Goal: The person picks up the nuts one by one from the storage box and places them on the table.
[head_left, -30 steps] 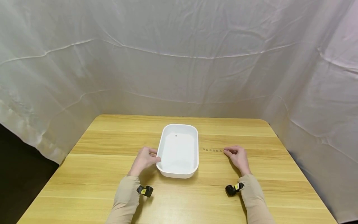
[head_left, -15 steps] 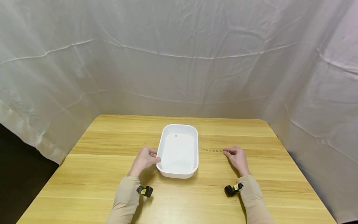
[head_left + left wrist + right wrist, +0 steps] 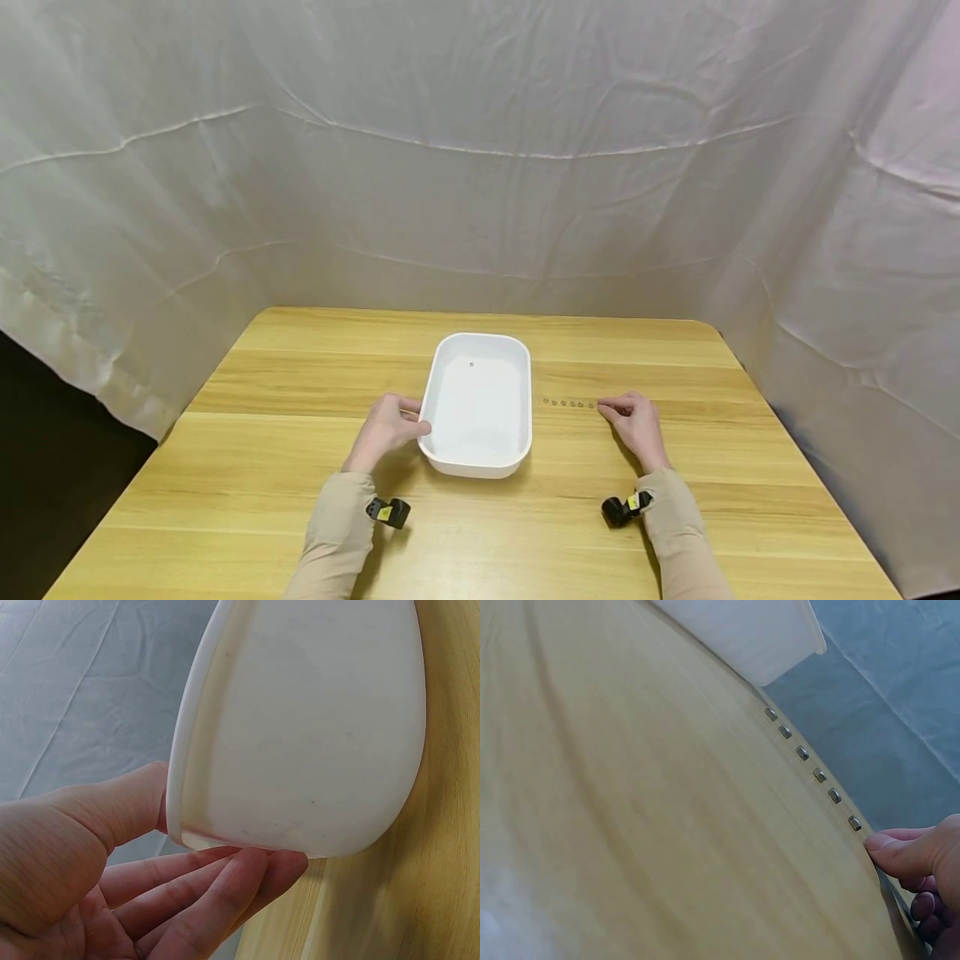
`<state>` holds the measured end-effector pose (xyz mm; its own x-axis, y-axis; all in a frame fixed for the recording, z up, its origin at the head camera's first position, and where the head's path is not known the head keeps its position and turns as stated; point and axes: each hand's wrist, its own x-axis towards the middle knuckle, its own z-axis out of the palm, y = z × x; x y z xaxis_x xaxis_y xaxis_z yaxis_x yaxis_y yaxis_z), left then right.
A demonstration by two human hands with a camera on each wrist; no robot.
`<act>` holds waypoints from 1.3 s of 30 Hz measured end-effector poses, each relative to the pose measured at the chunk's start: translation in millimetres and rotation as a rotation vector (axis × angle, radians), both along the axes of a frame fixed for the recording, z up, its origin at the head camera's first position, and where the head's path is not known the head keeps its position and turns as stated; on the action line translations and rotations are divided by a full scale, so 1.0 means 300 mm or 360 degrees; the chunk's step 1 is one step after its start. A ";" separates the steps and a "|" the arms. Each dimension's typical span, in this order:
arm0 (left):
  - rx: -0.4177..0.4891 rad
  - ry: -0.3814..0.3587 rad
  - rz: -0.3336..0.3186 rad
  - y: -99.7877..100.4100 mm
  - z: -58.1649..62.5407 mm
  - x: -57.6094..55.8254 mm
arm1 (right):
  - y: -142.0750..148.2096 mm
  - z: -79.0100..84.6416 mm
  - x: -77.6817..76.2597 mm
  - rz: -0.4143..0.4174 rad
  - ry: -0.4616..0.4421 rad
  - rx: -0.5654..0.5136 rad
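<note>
A white, deep, rounded rectangular tub (image 3: 480,467) stands left of centre on the table. My left hand (image 3: 386,433) grips its left side, the thumb over the rim and the fingers against the outer wall, as the left wrist view shows. One small nut (image 3: 472,364) lies inside near the tub's far end. To the right of the tub runs a row of several small metal hex nuts (image 3: 820,775). At the row's right end my right hand (image 3: 636,425) pinches thumb and forefinger together at the tabletop, seemingly on another nut, which the fingertips hide.
The wooden table (image 3: 247,500) has rounded far corners. Pale grey cloth (image 3: 480,208) hangs behind and at both sides. Black wrist cameras (image 3: 390,512) are strapped to both forearms.
Almost nothing differs. The right hand has shifted very slightly left at the end of the row; the left hand and the tub stay in place.
</note>
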<state>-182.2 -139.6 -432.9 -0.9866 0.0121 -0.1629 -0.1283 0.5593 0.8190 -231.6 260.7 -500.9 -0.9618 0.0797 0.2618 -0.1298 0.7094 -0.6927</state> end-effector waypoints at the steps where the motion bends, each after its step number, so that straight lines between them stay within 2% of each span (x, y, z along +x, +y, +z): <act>1: -0.0001 -0.0002 0.0003 0.000 -0.001 0.000 | 0.000 0.001 0.000 -0.0001 -0.0002 0.0003; 16: 0.0017 0.0013 0.0009 0.001 0.002 0.003 | 0.006 0.011 -0.002 0.0000 -0.0078 -0.0050; 20: 0.0018 -0.0006 0.0011 0.002 0.001 0.002 | 0.004 0.029 -0.004 0.0019 -0.0122 -0.0117; 26: 0.0012 -0.0008 -0.0003 0.006 0.002 0.002 | -0.017 0.073 0.006 0.0050 -0.0118 -0.0113; 31: 0.0012 0.0009 0.0003 0.006 0.002 0.001 | -0.060 0.124 0.003 0.0151 -0.0069 -0.0096; 39: 0.0003 -0.0001 -0.0003 0.004 -0.002 -0.001 | -0.140 0.202 -0.013 0.0390 0.0049 0.0029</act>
